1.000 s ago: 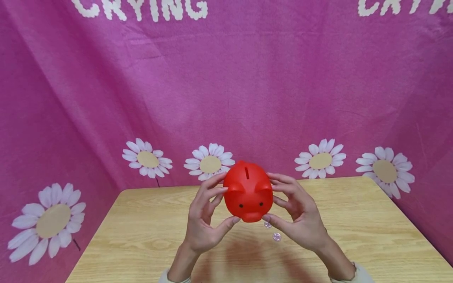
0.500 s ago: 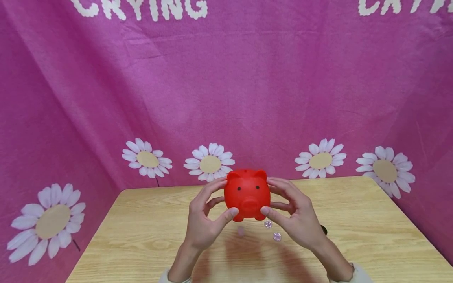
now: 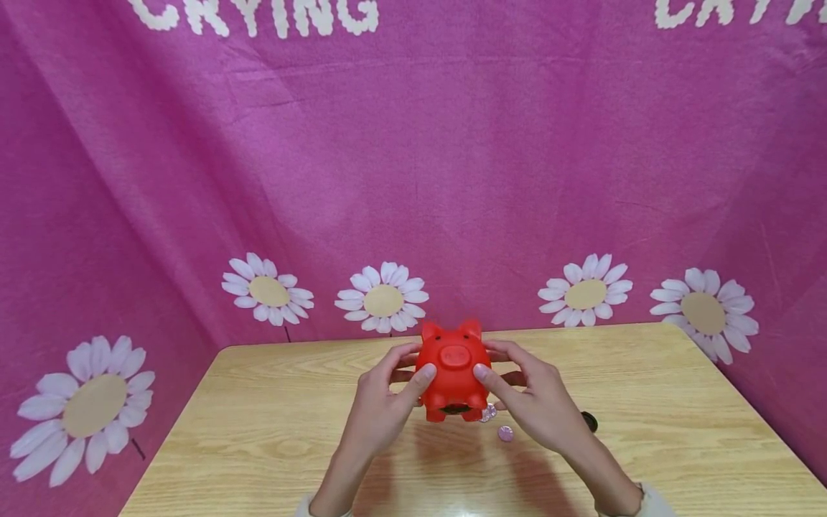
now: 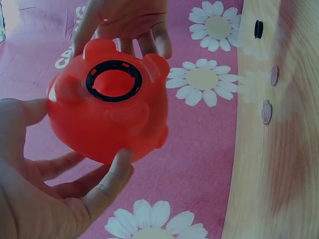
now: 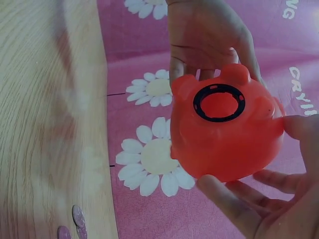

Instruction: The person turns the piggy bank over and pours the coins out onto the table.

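Note:
A red piggy bank (image 3: 455, 380) is held above the table, its snout tilted up toward the head camera. My left hand (image 3: 381, 403) grips its left side, thumb on the front and fingers around behind. On the other side my right hand (image 3: 541, 406) holds it the same way. Both wrist views show the underside, where a black ring (image 4: 113, 81) frames an open round hole. Coins lie on the table below: one silvery-pink coin (image 3: 506, 434) stands apart, and at least one more coin (image 3: 489, 411) is partly hidden by the pig.
A small round black plug (image 3: 589, 421) lies beside my right wrist, partly covered by it. The light wood table (image 3: 271, 431) ends at a pink cloth (image 3: 478, 179) with printed daisies, hanging at the back and sides.
The piggy bank has tipped backward and dropped slightly: its top slot has gone from view and its underside shows. A blurred pale disc beneath it half a second ago is gone from that spot.

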Demonstrator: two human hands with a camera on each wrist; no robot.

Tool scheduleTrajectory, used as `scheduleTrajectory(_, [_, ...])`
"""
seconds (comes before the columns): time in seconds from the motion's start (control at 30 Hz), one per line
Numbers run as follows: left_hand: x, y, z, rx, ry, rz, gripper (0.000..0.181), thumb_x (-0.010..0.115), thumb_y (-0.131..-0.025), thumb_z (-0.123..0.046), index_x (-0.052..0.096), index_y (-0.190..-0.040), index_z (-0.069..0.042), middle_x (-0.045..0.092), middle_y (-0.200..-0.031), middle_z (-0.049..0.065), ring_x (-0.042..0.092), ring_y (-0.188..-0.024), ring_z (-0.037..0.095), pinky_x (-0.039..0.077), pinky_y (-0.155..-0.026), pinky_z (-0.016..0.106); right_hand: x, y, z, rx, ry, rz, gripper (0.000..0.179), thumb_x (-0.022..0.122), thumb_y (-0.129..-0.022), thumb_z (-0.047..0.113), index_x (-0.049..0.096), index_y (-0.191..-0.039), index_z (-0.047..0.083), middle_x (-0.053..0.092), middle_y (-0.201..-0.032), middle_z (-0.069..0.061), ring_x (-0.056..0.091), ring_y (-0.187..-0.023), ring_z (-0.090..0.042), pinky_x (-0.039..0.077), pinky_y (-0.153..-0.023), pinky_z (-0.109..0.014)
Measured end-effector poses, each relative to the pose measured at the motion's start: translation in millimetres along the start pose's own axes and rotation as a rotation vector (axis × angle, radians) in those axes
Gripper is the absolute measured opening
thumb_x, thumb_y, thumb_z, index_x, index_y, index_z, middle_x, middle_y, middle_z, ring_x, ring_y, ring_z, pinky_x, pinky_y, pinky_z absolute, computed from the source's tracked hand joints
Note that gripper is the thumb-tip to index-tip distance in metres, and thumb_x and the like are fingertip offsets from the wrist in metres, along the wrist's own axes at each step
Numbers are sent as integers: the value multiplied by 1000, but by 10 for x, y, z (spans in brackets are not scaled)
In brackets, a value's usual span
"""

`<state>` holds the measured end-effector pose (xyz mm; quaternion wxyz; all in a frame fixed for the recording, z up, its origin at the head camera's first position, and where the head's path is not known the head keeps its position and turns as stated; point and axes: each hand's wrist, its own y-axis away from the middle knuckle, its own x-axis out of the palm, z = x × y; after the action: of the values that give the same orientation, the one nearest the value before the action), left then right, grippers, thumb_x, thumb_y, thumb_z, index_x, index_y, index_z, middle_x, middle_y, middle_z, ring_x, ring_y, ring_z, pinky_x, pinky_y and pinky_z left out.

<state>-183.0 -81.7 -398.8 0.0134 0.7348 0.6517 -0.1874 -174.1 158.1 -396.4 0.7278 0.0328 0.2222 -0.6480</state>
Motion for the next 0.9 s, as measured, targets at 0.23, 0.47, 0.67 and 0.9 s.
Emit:
scheduleTrajectory(0.23, [11,-10,17,-47,-36,16,46,72,-103,-39,67,-141,-14,75,-126,18,74,-97,22,68,-68,35,13,-16,17,106,50,31,48,71,-104,41,63,-145,17,70,-129,-19,79,-83,-16,66,-64,-28])
scheduleTrajectory(0.47, [16,-18,13,-61,-30,25,48,71,-103,-42,66,-142,-14,75,-126,18,75,-96,22,67,-67,34,15,-28,27,129,55,28,49,71,-104,41,63,-146,16,70,-129,-19,79,-81,-16,66,-63,-28])
scheduleTrajectory(0.67, [7,-1,-2,-32,-13,-4,48,77,-100,-37,65,-144,-21,73,-134,9,72,-112,27,69,-77,36,4,-9,22,45,4,33,51,74,-103,33,60,-149,15,67,-139,-21,81,-98,-26,68,-70,-30])
scheduleTrajectory(0.9, [-26,-2,-3,190,153,-38,60,86,-90,-11,63,-146,-18,66,-145,5,64,-134,32,66,-93,37,-26,-10,3,-239,-129,16,58,77,-97,5,58,-151,13,59,-153,-13,70,-131,-31,67,-88,-36])
